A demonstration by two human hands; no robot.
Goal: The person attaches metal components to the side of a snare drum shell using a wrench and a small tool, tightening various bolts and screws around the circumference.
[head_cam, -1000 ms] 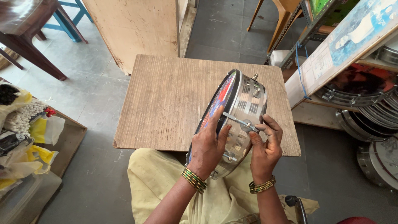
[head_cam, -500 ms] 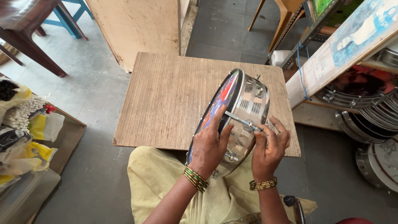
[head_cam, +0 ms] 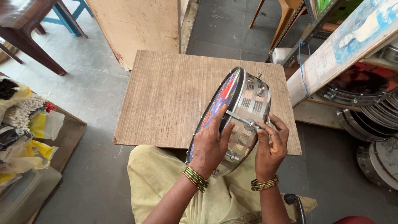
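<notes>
From the head camera, the only view I had, I looked straight down on a shallow metal frame drum (head_cam: 236, 120) standing on its edge, its lower rim against the person's lap in yellow cloth and its upper part leaning over the near edge of a wooden board (head_cam: 174, 95) laid flat on the grey floor; held that way, the shiny shell with its tension fittings faced up toward the hands. The left hand (head_cam: 211, 147) was spread and pressed over the rim beside the painted red-and-blue drumhead, fingers wrapped onto the shell, seemingly to steady the drum. The right hand (head_cam: 271, 145) was pinched closed around a small fitting on the shell, where a thin metal tension rod (head_cam: 237, 118) ran across toward the rim (whether it held a tool or only the nut, I could not tell). More steel drum shells (head_cam: 369, 108) were stacked under the shelf to the right, and plastic bags (head_cam: 25, 120) of small goods sat at the left.
</notes>
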